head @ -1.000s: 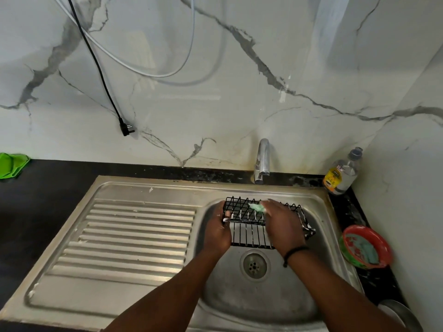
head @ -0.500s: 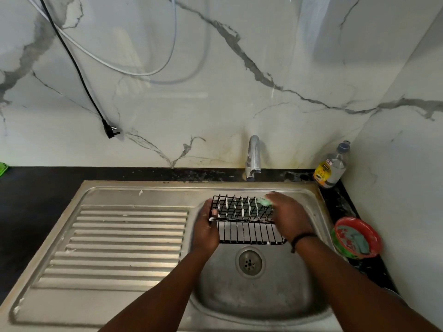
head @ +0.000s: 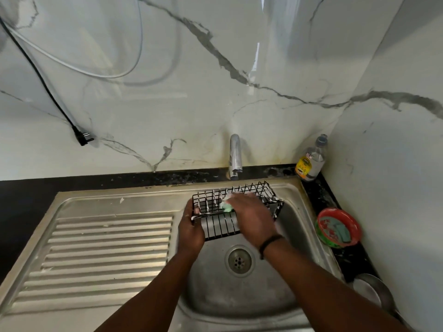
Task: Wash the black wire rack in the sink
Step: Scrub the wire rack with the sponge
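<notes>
The yellow label on the clear bottle is too small to read.

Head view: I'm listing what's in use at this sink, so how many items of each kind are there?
Black wire rack: 1
Green sponge: 1
Bottle: 1
Red bowl: 1
Steel dish: 1
Tap: 1
Total: 6
</notes>
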